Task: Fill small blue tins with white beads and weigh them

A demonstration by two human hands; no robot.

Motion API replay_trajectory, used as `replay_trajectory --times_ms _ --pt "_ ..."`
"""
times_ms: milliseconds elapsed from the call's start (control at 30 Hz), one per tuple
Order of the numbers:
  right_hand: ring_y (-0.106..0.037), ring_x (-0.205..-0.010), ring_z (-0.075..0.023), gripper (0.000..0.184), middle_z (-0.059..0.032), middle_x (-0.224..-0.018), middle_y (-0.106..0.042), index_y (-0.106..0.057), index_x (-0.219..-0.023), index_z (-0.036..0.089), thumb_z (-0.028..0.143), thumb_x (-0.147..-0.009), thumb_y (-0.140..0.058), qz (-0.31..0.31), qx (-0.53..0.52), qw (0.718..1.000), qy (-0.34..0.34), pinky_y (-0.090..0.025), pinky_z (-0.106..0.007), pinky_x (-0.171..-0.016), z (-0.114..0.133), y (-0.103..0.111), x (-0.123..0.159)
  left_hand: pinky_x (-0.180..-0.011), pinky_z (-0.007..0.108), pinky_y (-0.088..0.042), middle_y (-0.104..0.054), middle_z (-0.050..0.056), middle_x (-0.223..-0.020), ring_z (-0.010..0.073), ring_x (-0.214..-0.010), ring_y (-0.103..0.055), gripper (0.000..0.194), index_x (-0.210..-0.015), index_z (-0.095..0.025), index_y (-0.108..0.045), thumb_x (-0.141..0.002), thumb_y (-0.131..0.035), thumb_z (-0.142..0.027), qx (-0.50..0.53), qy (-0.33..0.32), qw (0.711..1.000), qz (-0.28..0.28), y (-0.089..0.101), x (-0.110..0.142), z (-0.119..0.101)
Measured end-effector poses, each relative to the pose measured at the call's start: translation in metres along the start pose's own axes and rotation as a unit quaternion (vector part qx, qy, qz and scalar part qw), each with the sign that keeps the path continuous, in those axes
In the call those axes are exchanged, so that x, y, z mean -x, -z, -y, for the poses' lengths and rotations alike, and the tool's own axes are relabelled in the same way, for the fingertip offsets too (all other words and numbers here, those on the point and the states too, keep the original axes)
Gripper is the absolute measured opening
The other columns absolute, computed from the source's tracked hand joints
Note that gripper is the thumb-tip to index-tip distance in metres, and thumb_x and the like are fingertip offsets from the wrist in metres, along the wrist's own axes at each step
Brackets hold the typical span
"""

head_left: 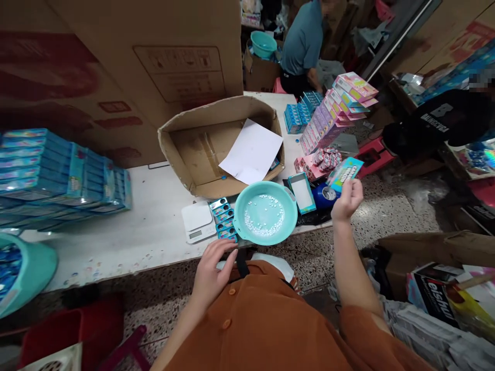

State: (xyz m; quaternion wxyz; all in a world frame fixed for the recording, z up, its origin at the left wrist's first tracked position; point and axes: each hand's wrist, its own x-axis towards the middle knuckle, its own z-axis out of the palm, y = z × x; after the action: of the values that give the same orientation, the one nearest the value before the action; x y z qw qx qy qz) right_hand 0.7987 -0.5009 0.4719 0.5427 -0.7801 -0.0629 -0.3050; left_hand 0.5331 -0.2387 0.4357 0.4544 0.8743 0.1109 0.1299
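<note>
My right hand (348,200) is raised at the right, past the table's edge, its fingers closed on a flat blue printed packet (347,172). I cannot tell whether it is card or film. At the table's front edge my left hand (215,265) rests with its fingers stretched and thumb apart, holding nothing. Just beyond its fingertips stands a row of small blue boxes (224,219) with round dark openings. To the right of them is a turquoise basin (266,234) with many small white tablets (276,224). A white digital scale (199,221) lies left of the boxes.
An open cardboard box (189,149) holds a white sheet (253,149). Right of the basin are an open blue box (302,193), a tape roll (328,193) and stacked pink boxes (320,123). Blue boxes (58,175) are piled left. Co-workers (303,38) sit beyond.
</note>
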Motion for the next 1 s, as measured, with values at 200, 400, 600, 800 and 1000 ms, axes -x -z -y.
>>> replay_trajectory --times_ms 200,400,600,800,1000 --pt "-0.057 -0.089 -0.0191 0.01 -0.0062 -0.092 -0.066 -0.061 -0.096 0.02 0.024 -0.088 -0.055 0.377 0.015 0.87 0.318 -0.042 -0.036 -0.086 0.067 -0.039 0.084 -0.096 0.041 -0.047 -0.058 0.009 -0.128 0.025 -0.12 -0.052 0.05 -0.124 -0.023 -0.054 -0.086 -0.046 -0.055 0.333 0.239 0.908 -0.092 0.003 -0.01 -0.01" --pt "-0.056 -0.095 -0.0179 0.014 -0.004 -0.095 -0.069 -0.064 -0.1 0.021 0.02 -0.09 -0.053 0.546 -0.119 0.722 0.408 -0.041 -0.036 -0.089 0.088 -0.083 0.199 -0.096 0.039 -0.046 -0.06 0.012 -0.125 0.0261 -0.112 -0.057 0.067 -0.127 -0.018 -0.05 -0.071 -0.067 -0.05 0.392 0.357 0.827 -0.19 0.018 0.01 0.023" --pt "-0.057 -0.103 -0.0206 0.025 -0.0071 -0.108 -0.066 -0.06 -0.115 0.023 0.026 -0.091 -0.053 0.566 -0.136 0.757 0.297 -0.043 -0.041 -0.093 0.1 -0.106 0.242 -0.084 0.033 -0.051 -0.066 0.01 -0.112 0.0208 -0.096 -0.064 0.059 -0.13 -0.016 -0.047 -0.072 -0.06 -0.022 0.263 0.423 0.826 -0.265 0.047 0.067 0.12" --pt "-0.058 -0.105 -0.0226 0.026 -0.008 -0.111 -0.065 -0.062 -0.114 0.022 0.028 -0.093 -0.047 0.524 0.0 0.839 0.145 -0.045 -0.042 -0.092 0.085 -0.1 0.238 -0.073 0.028 -0.055 -0.068 0.013 -0.109 0.0192 -0.091 -0.067 0.056 -0.124 -0.012 -0.053 -0.07 -0.045 -0.002 0.132 0.575 0.755 -0.285 0.091 0.104 0.231" --pt "-0.061 -0.101 -0.022 0.027 -0.0081 -0.105 -0.068 -0.066 -0.102 0.02 0.032 -0.094 -0.044 0.489 0.104 0.864 0.061 -0.047 -0.039 -0.091 0.082 -0.067 0.271 -0.084 0.027 -0.052 -0.063 0.014 -0.121 0.0191 -0.104 -0.064 0.06 -0.132 -0.011 -0.047 -0.073 -0.042 -0.002 0.101 0.58 0.771 -0.243 0.117 0.088 0.295"
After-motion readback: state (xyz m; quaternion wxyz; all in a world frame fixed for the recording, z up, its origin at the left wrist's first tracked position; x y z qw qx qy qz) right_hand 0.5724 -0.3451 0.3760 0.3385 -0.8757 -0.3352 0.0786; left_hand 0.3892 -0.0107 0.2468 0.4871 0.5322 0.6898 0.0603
